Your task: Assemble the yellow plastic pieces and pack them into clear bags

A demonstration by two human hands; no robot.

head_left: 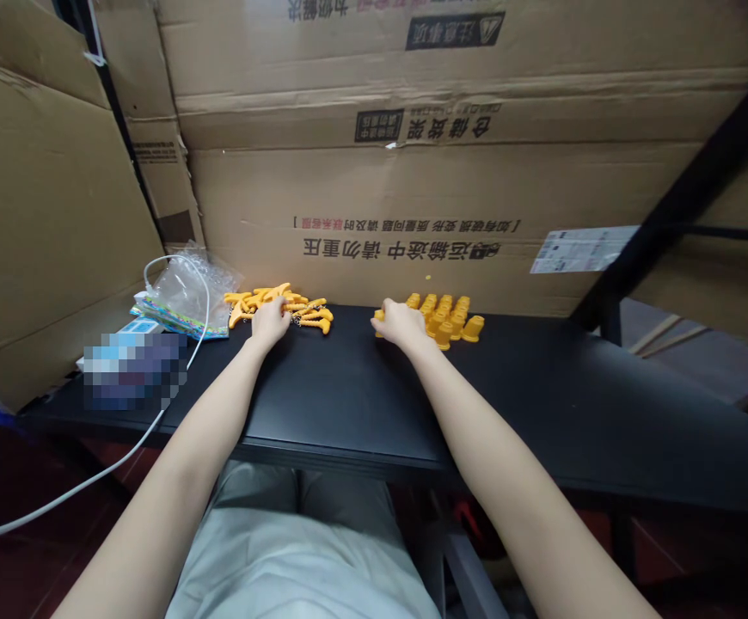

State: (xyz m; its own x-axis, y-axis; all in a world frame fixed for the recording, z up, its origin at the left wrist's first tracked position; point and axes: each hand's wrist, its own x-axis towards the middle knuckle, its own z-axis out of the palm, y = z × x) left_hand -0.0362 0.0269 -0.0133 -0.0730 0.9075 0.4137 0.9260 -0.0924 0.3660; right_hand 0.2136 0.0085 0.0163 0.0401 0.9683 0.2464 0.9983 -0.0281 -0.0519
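While the far left of the scene is mostly brown cardboard panel (45,198), a pixel mosaic wipes out whatever's printed on the flat blue-and-purple package (132,370) near it. Beside that there's a crumpled clear plastic bag (187,279) over a multicoloured packet (180,318), nothing legible, and a thin white cable (100,471) running off the near left side.

Next, the left hand (272,322) is down on a pile of orange plastic T-shaped and hooked pieces with little dark chains (261,297). Fingertips are buried, so can't tell if they're clamped on one.

Far side is a big brown cardboard sheet (348,180) with upside-down Chinese print: 运输途中 请勿重压, 仓储货架, plus 注意事项 by a warning triangle. Top line gets cut off.

Right hand (403,325) has its fingers bunched at the left edge of a cluster of yellow-orange plastic cup-shaped pieces (457,318), hiding some. Can't tell if it's pinching one.

Further right, the white paper label (584,249) is too small to read. Then a slanted black metal post (671,172), the smooth black tabletop (638,413), and dark red floor tiles (661,546) underneath.
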